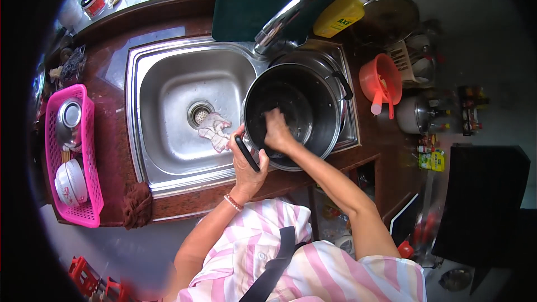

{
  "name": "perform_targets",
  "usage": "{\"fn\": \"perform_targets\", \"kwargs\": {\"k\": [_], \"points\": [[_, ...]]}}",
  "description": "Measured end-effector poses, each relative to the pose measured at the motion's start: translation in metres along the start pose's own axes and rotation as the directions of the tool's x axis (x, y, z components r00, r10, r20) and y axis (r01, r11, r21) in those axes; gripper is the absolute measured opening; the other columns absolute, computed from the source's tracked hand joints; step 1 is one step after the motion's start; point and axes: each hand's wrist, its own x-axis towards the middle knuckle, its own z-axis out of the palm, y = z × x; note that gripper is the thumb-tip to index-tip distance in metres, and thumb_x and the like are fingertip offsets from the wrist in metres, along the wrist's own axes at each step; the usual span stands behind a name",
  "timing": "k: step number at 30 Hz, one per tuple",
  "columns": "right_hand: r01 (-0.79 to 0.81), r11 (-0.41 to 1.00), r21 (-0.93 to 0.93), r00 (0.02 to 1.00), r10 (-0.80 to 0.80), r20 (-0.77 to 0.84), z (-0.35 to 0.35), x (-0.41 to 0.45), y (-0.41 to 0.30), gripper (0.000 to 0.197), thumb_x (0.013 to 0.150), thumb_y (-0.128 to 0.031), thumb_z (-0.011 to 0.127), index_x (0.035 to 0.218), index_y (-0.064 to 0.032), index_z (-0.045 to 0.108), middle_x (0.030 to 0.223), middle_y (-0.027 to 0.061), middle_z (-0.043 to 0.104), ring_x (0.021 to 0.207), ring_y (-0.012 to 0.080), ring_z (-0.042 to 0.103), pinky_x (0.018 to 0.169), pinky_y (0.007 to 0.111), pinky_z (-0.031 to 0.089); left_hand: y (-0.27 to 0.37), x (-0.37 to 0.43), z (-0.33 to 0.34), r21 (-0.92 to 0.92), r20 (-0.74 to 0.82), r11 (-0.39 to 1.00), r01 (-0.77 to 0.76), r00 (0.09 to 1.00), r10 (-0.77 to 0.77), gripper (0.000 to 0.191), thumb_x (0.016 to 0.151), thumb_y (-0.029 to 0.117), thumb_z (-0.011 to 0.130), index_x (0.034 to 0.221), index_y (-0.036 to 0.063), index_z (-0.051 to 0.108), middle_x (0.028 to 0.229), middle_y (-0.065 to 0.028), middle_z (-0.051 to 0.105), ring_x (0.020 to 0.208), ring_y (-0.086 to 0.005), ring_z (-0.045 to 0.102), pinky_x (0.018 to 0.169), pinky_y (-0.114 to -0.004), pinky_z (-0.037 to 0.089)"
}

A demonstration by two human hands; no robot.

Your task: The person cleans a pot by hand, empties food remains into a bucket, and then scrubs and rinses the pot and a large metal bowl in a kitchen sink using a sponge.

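A large dark-walled cooking pot [321, 121] rests tilted over the right side of a stainless steel sink [168, 84]. My left hand [247, 165] is closed around one black side handle [247, 154] of the pot. The opposite handle [342, 85] is free. My right hand [277, 131] reaches inside the pot, near its inner wall. Motion blurs its fingers, and I cannot make out whether they hold anything. In the left basin a crumpled pale cloth with pinkish edges [215, 131] lies partly over the drain strainer [200, 115].
A chrome faucet [285, 19] rises behind the pot, near a yellow dish soap bottle [340, 14]. A pink basket [90, 142] with bowls and a brown cloth [137, 205] sit left of the sink. To the right is a red plastic dipper [379, 77].
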Motion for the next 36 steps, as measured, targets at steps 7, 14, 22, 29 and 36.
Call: {"fn": "perform_targets", "kwargs": {"k": [7,14,22,29,36], "points": [[-0.234,0.972,0.037,0.962,0.237,-0.137,-0.024,0.019,0.022,0.053,0.059,0.005,0.052,0.112,0.0025,0.046,0.108,0.0258,0.043,0.099,0.0440,0.044,0.090,0.045,0.038,0.014,0.009,-0.006,-0.021,0.086,0.999,-0.032,0.996,0.034,0.075,0.069,0.004,0.062,0.129,-0.0031,0.017,0.121,-0.0247,0.039,0.107,-0.0386,0.047,0.092,-0.039,0.038],[-0.021,1.000,-0.002,0.986,0.021,0.168,-0.048,-0.008,0.039,0.033,0.059,0.001,0.057,0.091,0.0019,0.060,0.099,0.0213,0.054,0.096,0.0384,0.052,0.085,0.039,0.043,-0.003,0.009,-0.014,-0.032,0.066,0.999,-0.010,0.998,0.012,0.074,0.067,0.003,0.063,0.127,-0.0051,0.021,0.122,-0.0237,0.038,0.112,-0.0375,0.043,0.096,-0.039,0.035],[-0.091,0.996,0.004,0.872,0.078,0.484,-0.037,-0.042,0.004,0.032,0.063,-0.009,0.054,0.088,0.0096,0.062,0.097,0.0285,0.058,0.099,0.0389,0.055,0.087,0.041,0.045,-0.003,0.009,-0.011,-0.037,0.037,0.999,-0.006,0.999,0.008,0.072,0.066,0.002,0.063,0.126,-0.0041,0.023,0.123,-0.0222,0.038,0.111,-0.0342,0.044,0.096,-0.038,0.035],[-0.180,0.961,-0.212,0.882,0.253,0.397,-0.050,-0.030,0.059,0.030,0.061,-0.009,0.055,0.080,0.0138,0.060,0.096,0.0310,0.058,0.107,0.0413,0.049,0.092,0.037,0.042,0.003,0.009,-0.008,-0.043,0.073,0.999,-0.008,0.997,0.011,0.069,0.068,0.003,0.061,0.126,-0.0035,0.024,0.121,-0.0214,0.038,0.109,-0.0337,0.045,0.096,-0.037,0.035],[-0.253,0.942,-0.219,0.917,0.306,0.257,-0.062,-0.021,0.070,0.028,0.064,-0.005,0.057,0.091,0.0017,0.061,0.108,0.0261,0.052,0.098,0.0401,0.052,0.085,0.041,0.045,0.001,0.009,-0.010,-0.074,0.110,0.997,-0.006,0.994,0.014,0.069,0.071,-0.004,0.056,0.129,0.0023,0.019,0.128,-0.0151,0.030,0.119,-0.0272,0.039,0.084,-0.033,0.053]]}}
